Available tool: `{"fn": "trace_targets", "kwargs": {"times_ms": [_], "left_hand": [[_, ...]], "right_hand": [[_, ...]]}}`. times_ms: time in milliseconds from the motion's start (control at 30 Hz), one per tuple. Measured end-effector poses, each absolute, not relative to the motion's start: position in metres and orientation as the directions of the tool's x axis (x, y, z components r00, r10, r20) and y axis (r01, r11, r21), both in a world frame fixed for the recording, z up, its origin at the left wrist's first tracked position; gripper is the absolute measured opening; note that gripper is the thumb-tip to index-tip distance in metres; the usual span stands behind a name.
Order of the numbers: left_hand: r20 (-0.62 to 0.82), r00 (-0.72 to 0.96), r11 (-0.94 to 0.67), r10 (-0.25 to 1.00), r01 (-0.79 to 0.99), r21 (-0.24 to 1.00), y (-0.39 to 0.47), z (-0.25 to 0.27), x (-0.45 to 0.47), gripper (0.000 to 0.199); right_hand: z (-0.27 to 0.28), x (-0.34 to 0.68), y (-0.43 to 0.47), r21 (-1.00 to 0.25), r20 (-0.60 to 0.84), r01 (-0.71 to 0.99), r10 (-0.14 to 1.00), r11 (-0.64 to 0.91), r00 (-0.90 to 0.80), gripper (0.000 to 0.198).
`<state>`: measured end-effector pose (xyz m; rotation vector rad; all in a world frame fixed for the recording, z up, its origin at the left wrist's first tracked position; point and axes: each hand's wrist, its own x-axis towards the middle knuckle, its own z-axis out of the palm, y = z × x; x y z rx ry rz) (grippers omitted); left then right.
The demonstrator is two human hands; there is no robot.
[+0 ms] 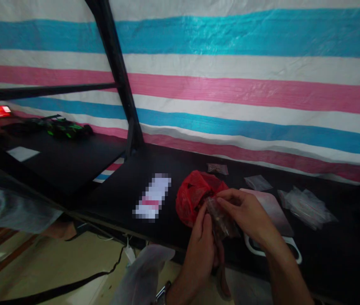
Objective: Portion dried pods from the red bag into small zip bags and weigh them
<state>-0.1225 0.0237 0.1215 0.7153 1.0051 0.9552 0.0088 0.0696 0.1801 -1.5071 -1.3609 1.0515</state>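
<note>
A clear plastic bag (pixel 220 220) with brownish contents is held between my two hands, its upper edge by a red plastic bag. My left hand (pixel 202 239), with a watch on its wrist, closes on the bag's left side. My right hand (pixel 246 209) pinches the upper right edge between thumb and fingers. The crumpled red plastic bag (pixel 188 201) stands just beyond my left hand, open, with dark contents I cannot make out. Right of it, a white scale (pixel 295 250) with a shiny plate (pixel 273 209) lies partly behind my right forearm.
Several clear bags (pixel 308 207) are piled on the right of the black table (pixel 110 203). Two small bags, one filled (pixel 218 169) and one flat (pixel 258 182), lie behind. A blurred-out white item (pixel 152 198) sits left. Beyond the black frame post (pixel 119 72) are a green-black toy car (pixel 67 128) and another person's arm (pixel 57 231).
</note>
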Motion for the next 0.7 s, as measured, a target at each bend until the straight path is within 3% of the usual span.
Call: {"fn": "trace_targets", "kwargs": {"times_ms": [167, 400, 533, 700], "left_hand": [[-0.377, 0.267, 0.457, 0.887, -0.392, 0.798, 0.032, 0.120, -0.120, 0.103], [-0.450, 0.244, 0.511, 0.859, -0.454, 0.730, 0.040, 0.123, -0.113, 0.078], [-0.456, 0.199, 0.495, 0.868, -0.439, 0.750, 0.037, 0.130, -0.114, 0.086], [-0.367, 0.268, 0.446, 0.891, -0.361, 0.819, 0.032, 0.132, -0.116, 0.084]], "right_hand": [[0.168, -0.001, 0.070, -0.949, -0.126, 0.278, 0.988, -0.148, 0.095, 0.030], [0.168, -0.004, 0.076, -0.942, -0.066, 0.318, 0.988, -0.108, 0.141, 0.020], [0.172, 0.000, 0.073, -0.950, -0.092, 0.284, 0.984, -0.133, 0.155, 0.030], [0.180, 0.006, 0.068, -0.960, 0.010, 0.277, 0.988, -0.033, 0.152, 0.026]]}}
